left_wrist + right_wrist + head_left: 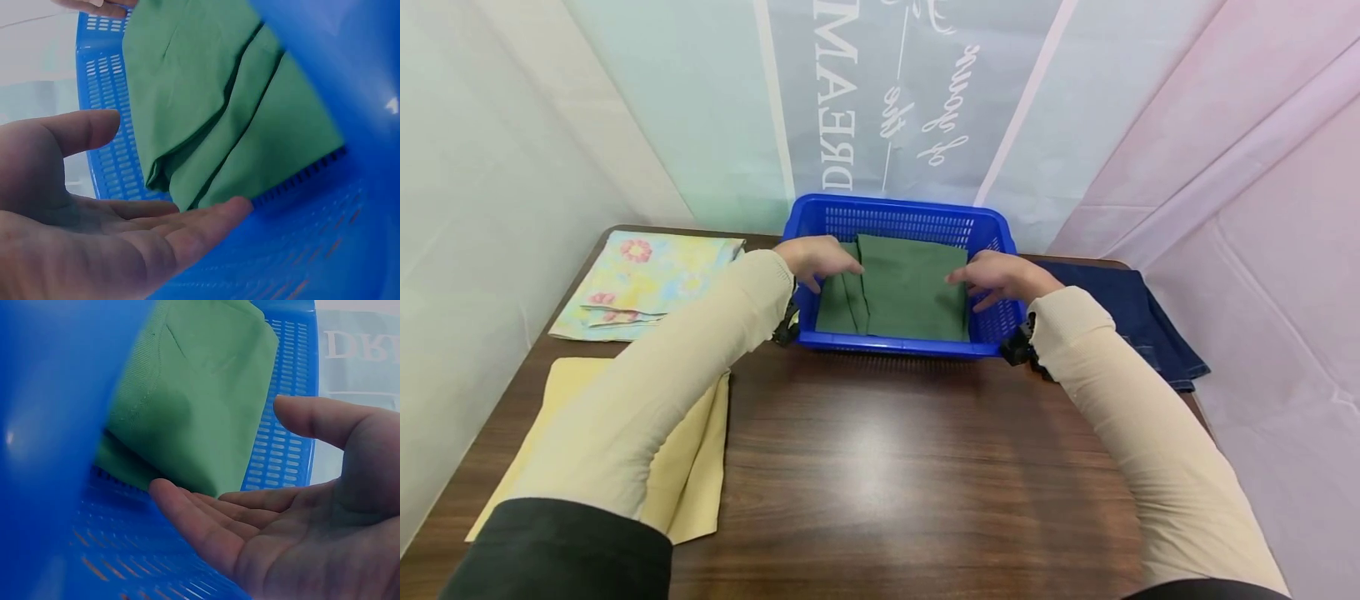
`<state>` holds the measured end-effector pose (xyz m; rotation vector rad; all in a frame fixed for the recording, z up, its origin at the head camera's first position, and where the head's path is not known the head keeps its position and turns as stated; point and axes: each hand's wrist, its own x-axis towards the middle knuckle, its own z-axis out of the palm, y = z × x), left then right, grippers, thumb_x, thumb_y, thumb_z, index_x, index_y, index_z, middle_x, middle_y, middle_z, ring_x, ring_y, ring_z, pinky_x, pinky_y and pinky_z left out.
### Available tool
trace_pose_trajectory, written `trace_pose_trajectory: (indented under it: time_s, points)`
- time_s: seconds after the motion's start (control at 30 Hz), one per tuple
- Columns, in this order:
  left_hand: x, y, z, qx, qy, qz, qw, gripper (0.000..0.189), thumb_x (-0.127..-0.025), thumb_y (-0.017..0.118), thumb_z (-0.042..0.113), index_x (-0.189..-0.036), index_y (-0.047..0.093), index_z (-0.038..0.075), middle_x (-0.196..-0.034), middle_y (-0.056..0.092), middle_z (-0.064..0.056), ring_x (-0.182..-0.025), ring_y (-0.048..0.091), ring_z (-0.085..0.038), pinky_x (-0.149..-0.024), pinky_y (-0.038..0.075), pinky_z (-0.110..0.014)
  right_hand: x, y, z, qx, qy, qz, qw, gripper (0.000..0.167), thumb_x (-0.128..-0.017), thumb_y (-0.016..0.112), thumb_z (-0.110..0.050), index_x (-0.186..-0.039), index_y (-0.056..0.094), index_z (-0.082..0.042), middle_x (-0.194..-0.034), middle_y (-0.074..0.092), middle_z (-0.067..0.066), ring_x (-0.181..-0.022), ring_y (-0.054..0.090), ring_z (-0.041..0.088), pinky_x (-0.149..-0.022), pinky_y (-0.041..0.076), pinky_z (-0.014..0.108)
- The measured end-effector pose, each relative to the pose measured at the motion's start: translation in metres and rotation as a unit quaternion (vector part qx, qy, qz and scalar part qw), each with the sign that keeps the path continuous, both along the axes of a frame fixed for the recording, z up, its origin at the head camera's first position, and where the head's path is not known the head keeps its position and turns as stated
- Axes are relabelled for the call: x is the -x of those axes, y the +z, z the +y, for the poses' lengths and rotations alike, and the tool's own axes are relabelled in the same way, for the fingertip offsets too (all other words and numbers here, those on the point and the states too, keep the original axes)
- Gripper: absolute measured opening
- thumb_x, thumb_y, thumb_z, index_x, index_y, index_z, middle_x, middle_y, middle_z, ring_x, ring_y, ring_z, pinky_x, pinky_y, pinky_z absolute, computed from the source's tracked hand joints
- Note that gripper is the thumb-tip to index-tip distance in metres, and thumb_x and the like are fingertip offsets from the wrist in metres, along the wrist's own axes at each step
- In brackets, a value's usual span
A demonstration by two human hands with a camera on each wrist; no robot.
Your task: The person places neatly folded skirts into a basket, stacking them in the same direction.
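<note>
A folded dark green cloth (913, 287), perhaps a garment, lies inside a blue plastic basket (895, 343) with slotted walls. At the basket's left side my left hand (818, 257) reaches over the rim. Its fingers are extended with the thumb apart, and the fingertips lie by the cloth's folded edge in the left wrist view. On the opposite side, my right hand (1002, 277) is also inside the basket, palm turned toward the cloth. Its straight fingers (206, 531) are at the cloth's lower corner; whether they touch it is hard to tell.
On the brown wooden table (880, 467), a folded floral cloth (655, 267) and a yellow folded cloth (700, 467) lie left of the basket. Dark blue denim (1120, 304) lies to the right. A printed curtain (910, 100) hangs behind the basket.
</note>
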<state>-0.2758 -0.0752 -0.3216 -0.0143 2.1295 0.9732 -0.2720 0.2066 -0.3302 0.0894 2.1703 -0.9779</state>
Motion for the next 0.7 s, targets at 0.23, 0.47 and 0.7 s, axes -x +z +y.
trace_pose_trajectory:
  time_s: [0.23, 0.47, 0.7]
  points:
    - [0.000, 0.010, -0.006, -0.008, -0.009, 0.011, 0.9999, 0.072, -0.106, 0.054, 0.026, -0.161, 0.015, 0.000, -0.167, 0.019, -0.018, -0.149, 0.029, -0.038, -0.114, 0.041, -0.049, -0.001, 0.008, 0.001, 0.003, 0.005, 0.018, 0.9998, 0.069, -0.107, 0.051, -0.023, -0.159, 0.017, 0.008, -0.161, 0.023, 0.031, -0.147, 0.030, 0.043, -0.108, 0.047, 0.050]
    - [-0.001, 0.021, -0.010, -0.005, -0.033, 0.020, 0.9992, 0.065, -0.107, 0.053, 0.026, -0.159, 0.025, -0.001, -0.161, 0.030, -0.025, -0.147, 0.035, -0.037, -0.113, 0.042, -0.048, -0.005, 0.013, -0.001, 0.000, 0.019, 0.033, 0.9993, 0.062, -0.108, 0.050, -0.024, -0.156, 0.027, 0.008, -0.160, 0.031, 0.027, -0.146, 0.034, 0.042, -0.108, 0.047, 0.049]
    - [-0.006, 0.029, -0.022, -0.008, -0.062, 0.036, 0.9974, 0.057, -0.108, 0.049, 0.026, -0.156, 0.034, -0.002, -0.157, 0.036, -0.025, -0.144, 0.039, -0.037, -0.113, 0.042, -0.049, -0.010, 0.022, 0.001, -0.009, 0.045, 0.045, 0.9979, 0.062, -0.108, 0.050, -0.023, -0.156, 0.025, 0.009, -0.158, 0.033, 0.029, -0.144, 0.036, 0.043, -0.108, 0.047, 0.050]
